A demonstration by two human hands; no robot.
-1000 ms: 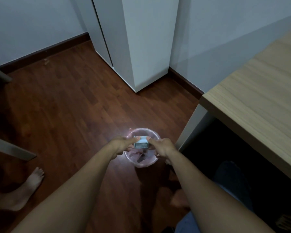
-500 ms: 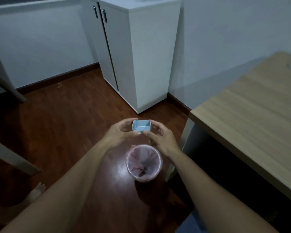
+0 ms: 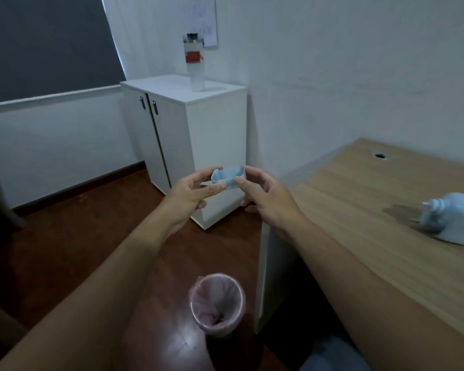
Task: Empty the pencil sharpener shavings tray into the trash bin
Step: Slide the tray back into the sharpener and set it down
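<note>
Pinching the shavings tray (image 3: 228,177) between them, the left hand (image 3: 192,192) and right hand (image 3: 265,199) clamp its ends. The trash bin (image 3: 217,303) stands well below. The tray's inside is hidden.

left hand (image 3: 192,192), right hand (image 3: 265,198), forearms extended, fingertips pinching

I'm seeing dim, bluish light, glare spotting the floor (image 3: 182,341) at six o'clock, edges bowing, everything slightly soft.

Sharpener body (image 3: 452,219) cut off at right edge; tray (image 3: 227,178) interior unseen; wall paper (image 3: 202,24) illegible.
</note>
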